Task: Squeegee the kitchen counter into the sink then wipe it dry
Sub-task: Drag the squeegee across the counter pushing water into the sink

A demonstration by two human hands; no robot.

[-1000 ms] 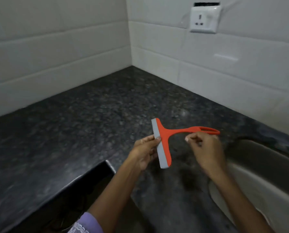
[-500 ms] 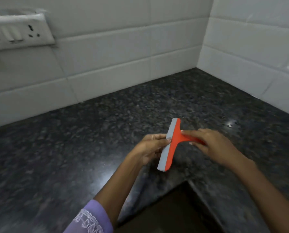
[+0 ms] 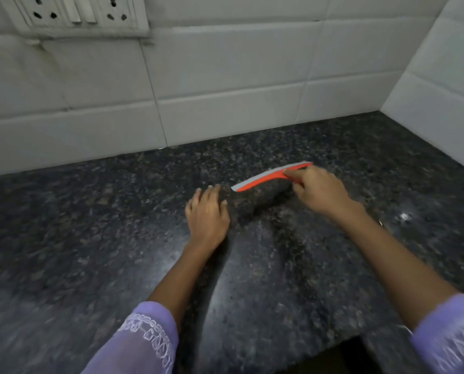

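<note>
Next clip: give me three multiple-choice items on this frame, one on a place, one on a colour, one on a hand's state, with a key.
1. Where is the squeegee?
A. on the counter
B. in a sink
C. hung on the wall

2. Its body is
A. blue
B. orange-red
C. green

3. The left hand
A. grips the squeegee
B. holds a cloth
C. rests flat on the counter

Key: A, its blade edge meets the dark stone; B, orange-red with a grey blade; C, fingers straight, only the right hand grips the squeegee.
</note>
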